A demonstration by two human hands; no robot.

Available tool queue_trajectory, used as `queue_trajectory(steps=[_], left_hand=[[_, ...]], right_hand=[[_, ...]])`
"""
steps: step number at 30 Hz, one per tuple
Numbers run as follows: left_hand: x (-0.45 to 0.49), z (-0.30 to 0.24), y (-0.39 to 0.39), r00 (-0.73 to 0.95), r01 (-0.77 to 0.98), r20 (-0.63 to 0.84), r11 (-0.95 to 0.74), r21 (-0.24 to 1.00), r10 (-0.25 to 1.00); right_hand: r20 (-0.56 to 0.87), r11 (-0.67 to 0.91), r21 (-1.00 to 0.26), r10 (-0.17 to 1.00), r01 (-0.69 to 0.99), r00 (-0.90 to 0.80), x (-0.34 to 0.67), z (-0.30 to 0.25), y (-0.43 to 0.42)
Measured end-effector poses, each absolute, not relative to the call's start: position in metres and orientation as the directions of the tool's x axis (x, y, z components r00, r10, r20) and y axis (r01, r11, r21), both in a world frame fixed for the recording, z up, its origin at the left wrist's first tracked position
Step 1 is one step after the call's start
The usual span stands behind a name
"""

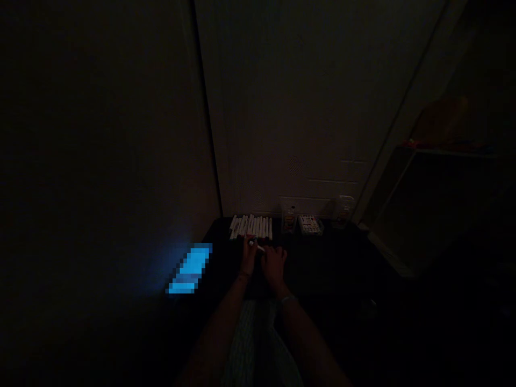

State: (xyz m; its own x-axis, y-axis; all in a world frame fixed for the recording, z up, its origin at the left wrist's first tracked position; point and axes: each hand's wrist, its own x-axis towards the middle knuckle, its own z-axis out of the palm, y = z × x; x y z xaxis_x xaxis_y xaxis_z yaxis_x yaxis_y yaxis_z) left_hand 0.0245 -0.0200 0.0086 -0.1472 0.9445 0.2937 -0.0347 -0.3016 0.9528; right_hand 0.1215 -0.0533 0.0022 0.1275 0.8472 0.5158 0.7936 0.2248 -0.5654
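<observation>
The scene is very dark. My left hand (249, 258) and my right hand (274, 264) are close together over a dark surface (338, 263). Between them is a white marker (256, 245), with the fingers of both hands closed on it. Just beyond the hands lies a row of several white markers (250, 226) side by side near the wall.
A glowing blue screen (190, 269) lies at the left of the dark surface. A small clear case of markers (309, 224) and two clear containers (289, 219) stand by the wall. A dark shelf unit (435, 204) stands at the right.
</observation>
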Motion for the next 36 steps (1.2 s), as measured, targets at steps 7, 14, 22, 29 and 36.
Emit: queue_trajectory(steps=[7,14,22,29,36], left_hand=[[0.024,0.004,-0.014,-0.168,0.015,0.235,-0.236,0.972,0.957],[0.017,0.003,-0.014,-0.269,-0.083,0.186,-0.215,0.973,0.945],[0.019,-0.002,-0.01,-0.18,-0.066,0.192,-0.206,0.976,0.965],[0.017,-0.007,-0.007,-0.181,-0.038,0.22,-0.231,0.972,0.959],[0.018,-0.001,-0.01,-0.203,-0.072,0.169,-0.187,0.98,0.964]], right_hand=[[0.512,0.04,-0.678,0.742,0.734,0.433,0.123,0.015,-0.06],[0.4,0.283,-0.915,0.738,0.289,0.543,0.132,0.016,-0.053],[0.257,0.226,-0.967,0.861,0.122,0.439,0.135,-0.001,-0.042],[0.241,0.238,-0.969,0.845,0.068,0.477,0.135,-0.001,-0.038],[0.235,0.247,-0.968,0.848,0.038,0.476,0.135,0.002,-0.039]])
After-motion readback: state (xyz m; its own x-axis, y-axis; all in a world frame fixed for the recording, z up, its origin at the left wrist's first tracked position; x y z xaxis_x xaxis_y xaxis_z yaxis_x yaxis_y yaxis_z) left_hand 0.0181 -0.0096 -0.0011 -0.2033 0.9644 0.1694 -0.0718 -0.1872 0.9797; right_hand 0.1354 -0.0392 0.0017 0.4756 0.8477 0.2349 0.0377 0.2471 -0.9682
